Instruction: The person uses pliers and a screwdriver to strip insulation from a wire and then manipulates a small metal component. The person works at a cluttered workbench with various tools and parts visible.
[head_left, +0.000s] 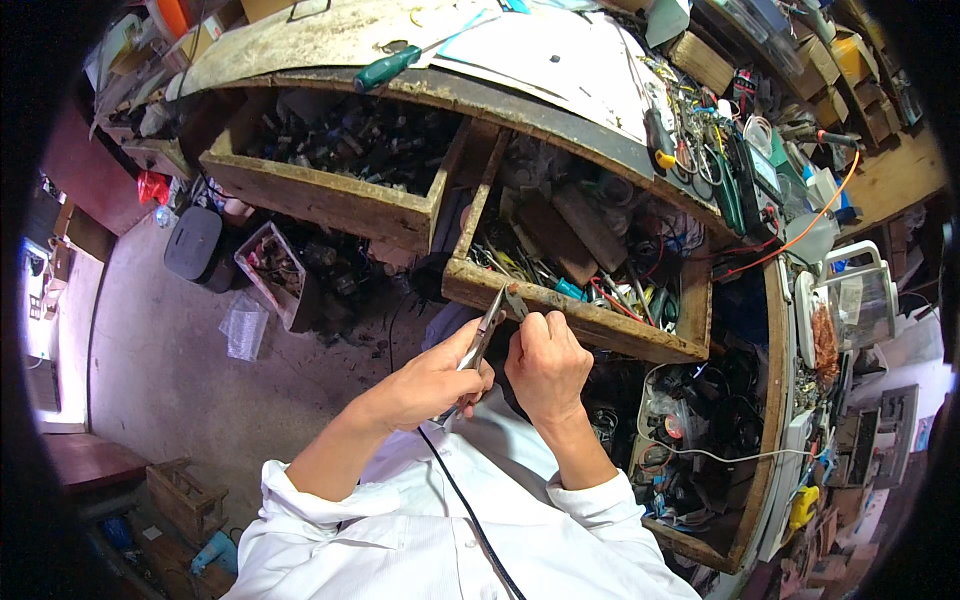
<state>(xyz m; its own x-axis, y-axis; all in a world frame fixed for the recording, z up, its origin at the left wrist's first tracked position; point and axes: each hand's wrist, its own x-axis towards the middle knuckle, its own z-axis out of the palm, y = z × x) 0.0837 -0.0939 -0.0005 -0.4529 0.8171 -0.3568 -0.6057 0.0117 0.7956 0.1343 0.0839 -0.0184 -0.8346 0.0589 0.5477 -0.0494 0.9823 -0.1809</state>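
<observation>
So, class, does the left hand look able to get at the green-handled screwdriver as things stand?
Probably not directly: the left hand is wrapped around pliers, and an open wooden drawer lies between it and the green-handled screwdriver, though nothing covers it.

Workshop — cluttered workbench [300,45] | green-handled screwdriver [388,69] | tool drawer [620,332] — parts-filled drawer [320,198]

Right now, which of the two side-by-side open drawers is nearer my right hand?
The right drawer, holding a long brown block: it lies just beyond your right hand. The left drawer, full of small dark parts, sits farther off.
</observation>
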